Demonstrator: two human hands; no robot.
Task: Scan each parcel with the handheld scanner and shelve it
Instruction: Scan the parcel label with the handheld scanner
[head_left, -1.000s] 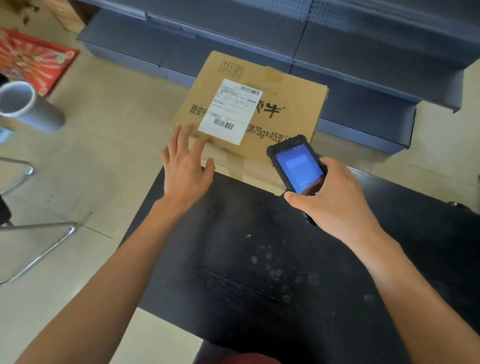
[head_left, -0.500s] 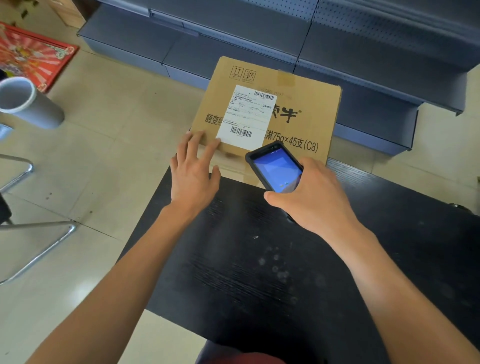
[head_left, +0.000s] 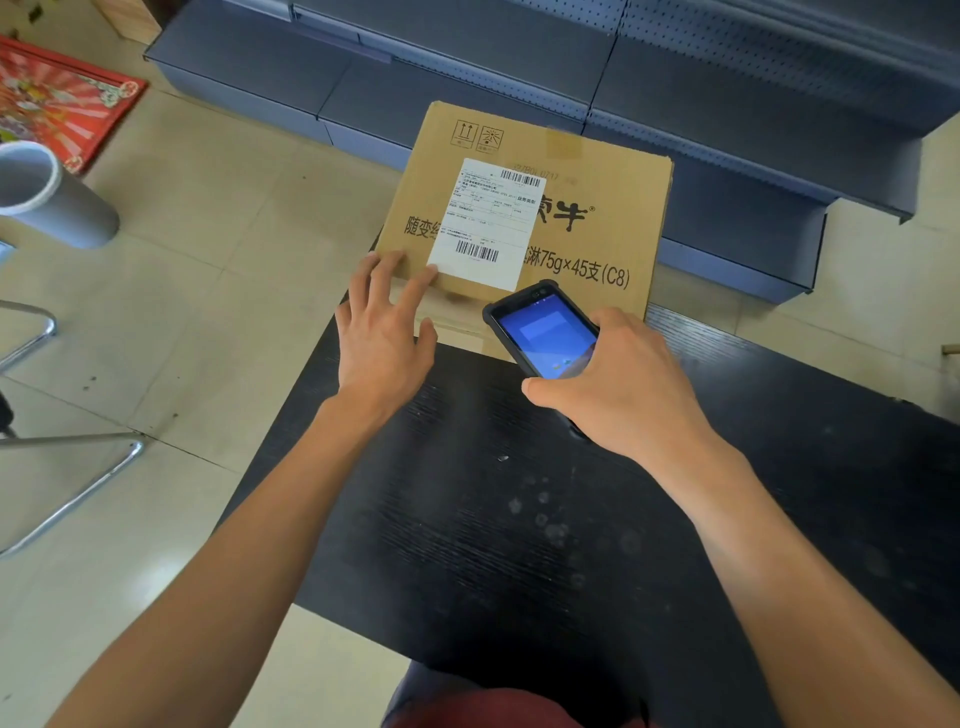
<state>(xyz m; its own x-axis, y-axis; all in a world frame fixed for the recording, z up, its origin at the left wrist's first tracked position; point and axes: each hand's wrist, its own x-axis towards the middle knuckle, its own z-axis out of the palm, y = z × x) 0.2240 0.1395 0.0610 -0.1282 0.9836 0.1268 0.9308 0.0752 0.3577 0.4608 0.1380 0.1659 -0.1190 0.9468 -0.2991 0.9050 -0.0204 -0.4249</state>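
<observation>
The brown cardboard parcel (head_left: 524, 228) sits at the black wooden desk's (head_left: 519, 519) far edge, before grey metal shelves (head_left: 727, 104). The left hand (head_left: 382, 338) lies flat on it, fingers straight. The right hand (head_left: 618, 384) grips the black handheld scanner (head_left: 540, 332).

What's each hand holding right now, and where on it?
The right hand grips the scanner by its lower end. The left hand holds nothing; its straight fingers rest on the box near the label's corner.

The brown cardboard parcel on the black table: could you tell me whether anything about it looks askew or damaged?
The brown cardboard parcel sits turned at an angle at the far edge of the black wooden table, and its white shipping label is stuck on slightly crooked, covering part of the printed text. No tears or crushing show.
</observation>
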